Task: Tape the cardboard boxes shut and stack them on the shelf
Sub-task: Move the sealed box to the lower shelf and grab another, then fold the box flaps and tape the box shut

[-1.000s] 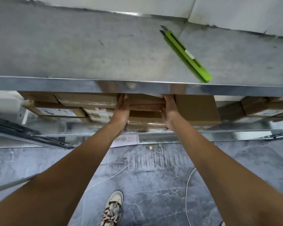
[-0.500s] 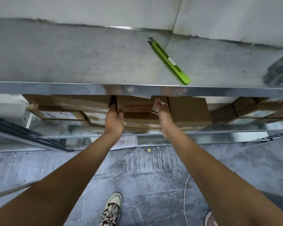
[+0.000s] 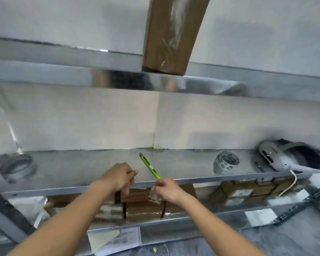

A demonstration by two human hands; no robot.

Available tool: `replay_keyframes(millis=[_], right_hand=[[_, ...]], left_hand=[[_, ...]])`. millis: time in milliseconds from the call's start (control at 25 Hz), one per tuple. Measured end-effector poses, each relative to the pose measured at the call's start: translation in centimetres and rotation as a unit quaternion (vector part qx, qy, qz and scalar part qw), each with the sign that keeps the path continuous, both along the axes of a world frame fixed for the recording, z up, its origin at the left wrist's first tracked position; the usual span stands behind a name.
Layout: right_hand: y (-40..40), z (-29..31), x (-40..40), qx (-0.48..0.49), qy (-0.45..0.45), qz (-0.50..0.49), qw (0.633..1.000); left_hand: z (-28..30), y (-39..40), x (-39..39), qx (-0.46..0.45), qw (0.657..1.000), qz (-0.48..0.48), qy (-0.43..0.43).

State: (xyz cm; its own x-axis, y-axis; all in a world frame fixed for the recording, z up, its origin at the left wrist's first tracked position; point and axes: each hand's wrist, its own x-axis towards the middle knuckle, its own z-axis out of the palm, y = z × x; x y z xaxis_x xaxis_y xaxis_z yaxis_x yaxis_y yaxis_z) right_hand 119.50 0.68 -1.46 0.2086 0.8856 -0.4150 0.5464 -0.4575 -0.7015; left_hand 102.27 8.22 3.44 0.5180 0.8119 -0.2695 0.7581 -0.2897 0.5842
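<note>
Stacking step apparently done for one brown cardboard box (image 3: 137, 195), lying on the lower steel shelf (image 3: 151, 221) among others; left hand (image 3: 118, 177) loosely curled and holding nothing clear, right hand (image 3: 167, 188) pinching a crumpled scrap of clear tape (image 3: 154, 195). Next, probably: drop the scrap, fetch another box. Nearby: slim green utility knife (image 3: 150, 166) just beyond, tape rolls (image 3: 225, 161), white device (image 3: 272, 157), tall taped box (image 3: 172, 34) up top.

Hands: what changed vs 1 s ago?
Both hands came off the cardboard box on the lower shelf and rose to the front edge of the middle shelf. The left hand now holds nothing, fingers loosely curled; the right hand pinches a clear scrap, probably tape. The green utility knife lies where it was, and the boxes stay shelved.
</note>
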Motion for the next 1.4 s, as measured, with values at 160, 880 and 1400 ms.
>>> replay_keyframes(millis=[160,880,1400], right_hand=[[-0.6,13.0,-0.2,0.18,-0.084,0.055,0.979],[4.1,34.6,-4.2,0.393,0.089,-0.294,0.867],[-8.5,31.5,-4.3,0.355,0.322,0.128,0.868]], left_hand=[[11.7,-1.1,-0.4,0.354,0.927,0.039,-0.118],[32.8,-4.4,1.7,-0.131,0.868,0.103,-0.468],[29.1,-8.7,-10.1,0.079,0.853,0.14,-0.497]])
